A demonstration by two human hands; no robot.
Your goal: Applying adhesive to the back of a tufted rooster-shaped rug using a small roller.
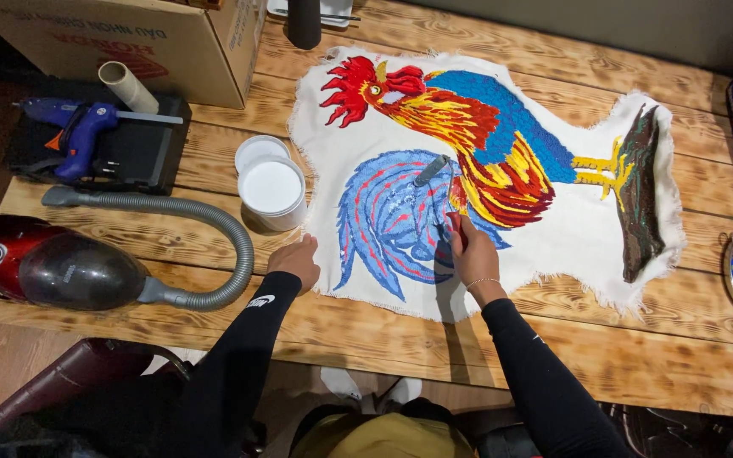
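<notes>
My right hand point(471, 251) grips a small roller point(431, 170), rolling over the blue tail on the rooster cloth point(485, 161) mid-table. Left hand point(297, 261) lies flat at the cloth's 8 o'clock edge, pinning it; white tub point(272, 192) sits at 10. Looks like mid-coating, so next I'd guess steady strokes.

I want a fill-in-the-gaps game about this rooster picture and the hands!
1. The right hand holds a small paint ____ on the tufted rooster rug.
2. The left hand presses the rug's ____ edge.
3. The round white tub holds a ____ liquid.
4. The red vacuum cleaner has a ____ ribbed hose.

Missing words: roller; white; white; grey
</notes>
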